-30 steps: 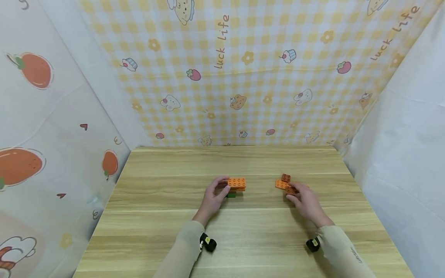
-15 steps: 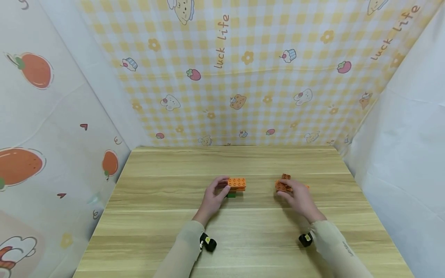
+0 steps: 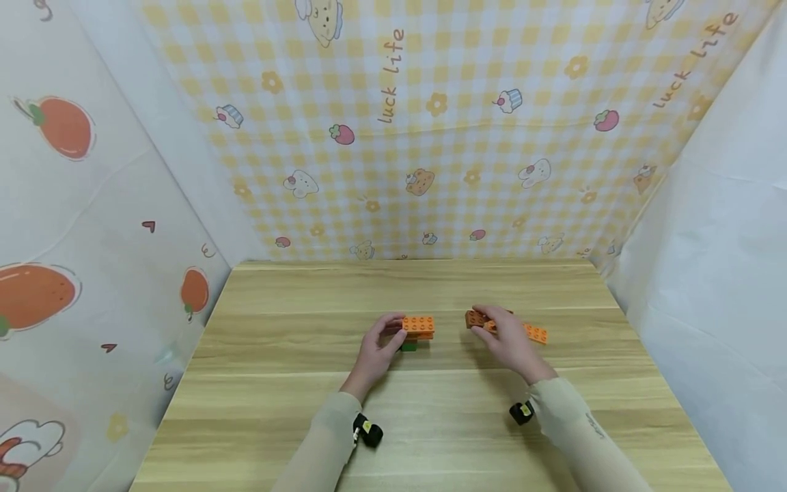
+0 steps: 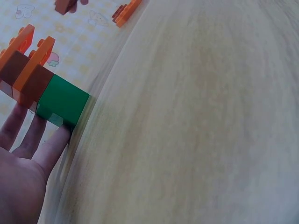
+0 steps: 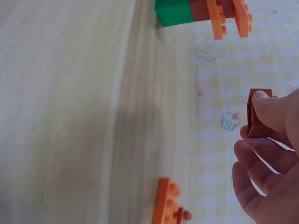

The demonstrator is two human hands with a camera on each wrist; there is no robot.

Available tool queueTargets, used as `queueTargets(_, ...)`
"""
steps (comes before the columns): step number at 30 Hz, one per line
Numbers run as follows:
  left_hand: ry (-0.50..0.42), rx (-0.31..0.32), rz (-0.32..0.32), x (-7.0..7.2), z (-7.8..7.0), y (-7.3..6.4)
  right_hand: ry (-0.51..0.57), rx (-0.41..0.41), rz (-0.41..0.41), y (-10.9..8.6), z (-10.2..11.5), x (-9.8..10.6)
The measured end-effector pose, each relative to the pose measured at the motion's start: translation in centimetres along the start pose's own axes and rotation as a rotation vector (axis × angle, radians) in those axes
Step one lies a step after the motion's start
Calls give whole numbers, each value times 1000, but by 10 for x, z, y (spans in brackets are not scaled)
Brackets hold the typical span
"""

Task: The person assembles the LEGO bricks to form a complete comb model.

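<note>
A stack of toy building bricks [image 3: 419, 324] stands on the table, left of the right hand. From the bottom up it has a green brick [image 4: 63, 100], then brown bricks alternating with flat orange plates. My left hand [image 3: 378, 348] holds it from the left, thumb at the near side and fingers toward the back. Between thumb and fingers, my right hand [image 3: 509, 344] pinches a loose brown brick [image 5: 259, 129], raised above the table and to the right of the stack.
On the table by the right hand lies an orange plate [image 3: 537, 333], partly covered by that hand. A small brown brick [image 5: 179, 215] sits beside it. A checked cloth [image 3: 436, 150] hangs behind the wooden table [image 3: 430, 424], with white cloths at both sides.
My right hand has lifted the brown brick off the spot by the orange plate and carried it left, toward the stack. The left hand and stack stay where they were.
</note>
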State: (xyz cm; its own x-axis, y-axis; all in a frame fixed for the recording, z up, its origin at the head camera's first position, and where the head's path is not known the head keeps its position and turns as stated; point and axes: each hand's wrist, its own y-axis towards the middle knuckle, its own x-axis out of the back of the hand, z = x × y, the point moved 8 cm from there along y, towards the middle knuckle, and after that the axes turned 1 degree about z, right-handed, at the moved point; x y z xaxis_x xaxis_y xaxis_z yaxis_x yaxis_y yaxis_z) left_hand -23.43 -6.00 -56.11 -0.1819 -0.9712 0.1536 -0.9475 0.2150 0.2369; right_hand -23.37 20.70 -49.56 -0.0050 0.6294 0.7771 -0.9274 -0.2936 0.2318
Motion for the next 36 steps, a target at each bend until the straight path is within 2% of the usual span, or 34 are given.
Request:
queueTargets(9,-9,-4,-19,1,2,0,18,53,-14,17,27,-3)
queueTargets(16,-12,13,-22,1,3,0,53,63,12,25,44,-9)
queueTargets(30,-3,24,-12,0,3,0,46,185,14,34,78,-22)
queueTargets(36,-5,5,-20,0,3,0,37,250,7,38,89,-30)
